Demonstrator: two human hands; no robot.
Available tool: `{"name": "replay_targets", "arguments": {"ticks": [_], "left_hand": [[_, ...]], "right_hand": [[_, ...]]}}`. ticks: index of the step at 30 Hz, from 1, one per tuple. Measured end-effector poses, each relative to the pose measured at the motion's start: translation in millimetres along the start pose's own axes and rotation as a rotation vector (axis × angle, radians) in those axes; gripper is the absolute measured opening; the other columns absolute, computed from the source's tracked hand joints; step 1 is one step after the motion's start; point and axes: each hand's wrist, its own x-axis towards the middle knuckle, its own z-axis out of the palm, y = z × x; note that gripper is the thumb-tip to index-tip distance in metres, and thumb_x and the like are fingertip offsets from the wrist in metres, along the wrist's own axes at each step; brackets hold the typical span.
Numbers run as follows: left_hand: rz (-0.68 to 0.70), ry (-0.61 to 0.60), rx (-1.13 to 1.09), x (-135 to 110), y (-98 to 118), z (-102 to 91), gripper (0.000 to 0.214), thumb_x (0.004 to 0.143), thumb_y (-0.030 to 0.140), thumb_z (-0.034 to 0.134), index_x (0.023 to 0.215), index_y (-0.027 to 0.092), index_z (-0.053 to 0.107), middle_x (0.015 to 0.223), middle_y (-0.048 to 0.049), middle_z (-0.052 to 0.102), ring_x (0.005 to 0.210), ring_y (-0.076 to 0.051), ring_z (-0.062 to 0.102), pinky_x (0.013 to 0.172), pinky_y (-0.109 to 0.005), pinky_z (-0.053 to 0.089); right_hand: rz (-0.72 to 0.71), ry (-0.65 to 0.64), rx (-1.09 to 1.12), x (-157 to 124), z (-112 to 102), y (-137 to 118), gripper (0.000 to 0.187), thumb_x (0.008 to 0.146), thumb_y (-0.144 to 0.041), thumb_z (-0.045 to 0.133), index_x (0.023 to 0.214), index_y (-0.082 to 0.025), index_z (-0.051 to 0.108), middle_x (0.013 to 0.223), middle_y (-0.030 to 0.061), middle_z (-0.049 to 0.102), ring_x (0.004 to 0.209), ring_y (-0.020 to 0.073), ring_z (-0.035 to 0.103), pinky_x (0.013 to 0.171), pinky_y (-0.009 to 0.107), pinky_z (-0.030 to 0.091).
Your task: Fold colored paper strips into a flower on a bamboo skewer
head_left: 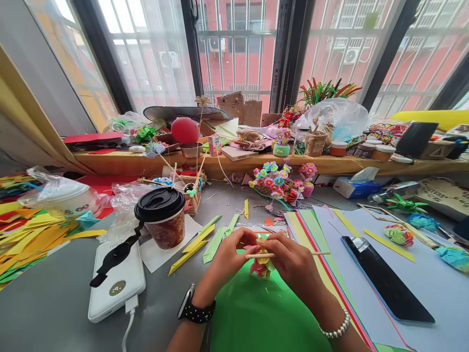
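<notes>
My left hand [234, 252] and my right hand [291, 256] meet in the middle, over a green sheet [249, 313]. Between them is a pink and yellow paper flower [261, 268], partly covered by fingers. A thin wooden stick [320, 253] runs level across the front of the flower and sticks out past my right hand. The fingers of my right hand are closed round the stick. My left fingers pinch at the flower, with the thumb by the stick's left end; the exact grip is partly hidden.
Left are a lidded coffee cup [164, 222], a white power bank [117, 278] and yellow paper strips [194, 247]. A dark phone [388, 278] lies on coloured sheets at right. Crocheted flowers [273, 178] stand behind, below a cluttered sill [146, 164].
</notes>
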Motion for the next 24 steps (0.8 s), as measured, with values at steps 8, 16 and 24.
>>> {"name": "replay_targets", "arguments": {"ticks": [8,16,24], "left_hand": [[0.066,0.016,0.164,-3.4,7.9,-3.9,0.006,0.074,0.016,0.054,0.076,0.017,0.060,0.075,-0.0010,0.064,0.071,-0.014,0.059,0.066,-0.024,0.046],[-0.002,0.081,0.008,-1.1,7.5,0.9,0.003,0.070,0.017,0.058,0.070,0.015,0.061,0.070,-0.0022,0.066,0.069,-0.015,0.062,0.066,-0.026,0.050],[-0.021,0.069,-0.134,-1.0,2.1,4.5,0.010,0.070,0.021,0.061,0.077,0.015,0.061,0.079,-0.0047,0.067,0.076,-0.018,0.063,0.073,-0.031,0.051]], "right_hand": [[0.100,-0.073,0.111,-0.3,-1.4,2.0,0.013,0.084,-0.015,0.045,0.087,-0.019,0.057,0.081,0.0042,0.062,0.071,0.0145,0.060,0.061,0.023,0.048],[0.154,-0.079,0.119,1.3,-1.9,1.4,0.014,0.081,-0.011,0.045,0.086,-0.018,0.055,0.080,0.0041,0.061,0.070,0.0155,0.061,0.060,0.025,0.048],[0.190,-0.121,0.130,2.1,-4.6,3.3,0.017,0.081,-0.010,0.046,0.091,-0.020,0.055,0.085,0.0038,0.060,0.071,0.0150,0.061,0.060,0.023,0.048]]}}
